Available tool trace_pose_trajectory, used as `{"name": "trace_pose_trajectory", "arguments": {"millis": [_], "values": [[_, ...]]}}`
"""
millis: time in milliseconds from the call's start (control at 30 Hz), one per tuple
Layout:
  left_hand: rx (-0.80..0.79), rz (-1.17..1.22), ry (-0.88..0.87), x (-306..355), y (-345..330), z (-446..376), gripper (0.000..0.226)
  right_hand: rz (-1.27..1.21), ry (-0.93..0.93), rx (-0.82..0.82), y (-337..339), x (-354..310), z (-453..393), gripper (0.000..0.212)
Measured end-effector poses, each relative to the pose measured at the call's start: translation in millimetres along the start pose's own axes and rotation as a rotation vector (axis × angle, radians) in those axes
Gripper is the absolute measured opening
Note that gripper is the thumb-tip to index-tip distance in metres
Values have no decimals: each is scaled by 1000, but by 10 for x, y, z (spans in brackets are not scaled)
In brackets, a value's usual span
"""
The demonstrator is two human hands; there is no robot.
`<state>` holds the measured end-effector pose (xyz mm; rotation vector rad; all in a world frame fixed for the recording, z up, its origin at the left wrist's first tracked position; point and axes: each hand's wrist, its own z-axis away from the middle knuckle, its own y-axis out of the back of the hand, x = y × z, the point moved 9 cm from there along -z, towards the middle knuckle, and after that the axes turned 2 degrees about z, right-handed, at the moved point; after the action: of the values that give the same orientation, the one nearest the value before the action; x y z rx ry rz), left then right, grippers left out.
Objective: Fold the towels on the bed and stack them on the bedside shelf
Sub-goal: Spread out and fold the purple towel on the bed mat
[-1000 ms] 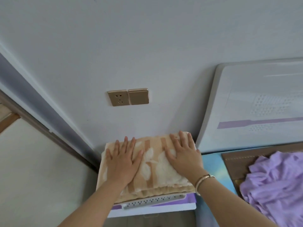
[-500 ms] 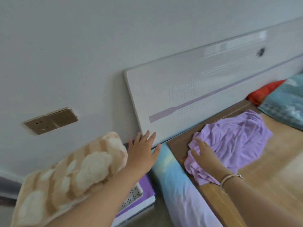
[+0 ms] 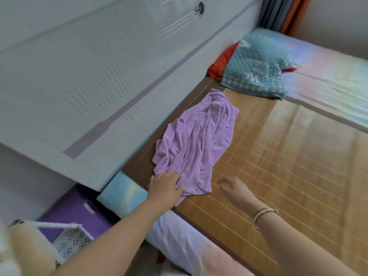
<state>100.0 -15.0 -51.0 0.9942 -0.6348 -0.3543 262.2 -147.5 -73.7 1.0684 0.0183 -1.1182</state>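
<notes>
Purple towel now targeted: beige one was just shelved; left hand rests on its crumpled edge, right hand hovers open, empty.

Bare forearms, no sleeves showing; a thin bangle, seemingly gold-toned metal, circles the right wrist.

Soft matt purple towel on a smooth, seemingly bamboo mat; glossy headboard.

Both arms outstretched, left grip and right grip relaxed
</notes>
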Motion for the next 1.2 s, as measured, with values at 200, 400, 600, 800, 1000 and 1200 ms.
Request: {"name": "trace_pose_trajectory", "arguments": {"millis": [200, 400, 600, 800, 1000, 1200], "values": [[-112, 83, 3, -395, -259, -737, 33, -230, -62, -82, -466, -217, -725, 37], [-239, 183, -24, -760, -531, -1184, 41, -398, -275, -163, -972, -189, -1333, 38], [-347, 284, -24, -980, -800, -1238, 45, -525, -438, -90, -1212, -162, -1375, 39], [-381, 442, -65, -613, -678, -1145, 84, -974, -416, 162, -688, -330, -1209, 21], [-265, 539, -263, 265, -32, -913, 72, -1049, -301, 222, 51, -445, -799, 26], [-354, 469, -463, 1293, 359, -334, 28, -791, -125, 312, 1139, -397, 12, 16]]}}
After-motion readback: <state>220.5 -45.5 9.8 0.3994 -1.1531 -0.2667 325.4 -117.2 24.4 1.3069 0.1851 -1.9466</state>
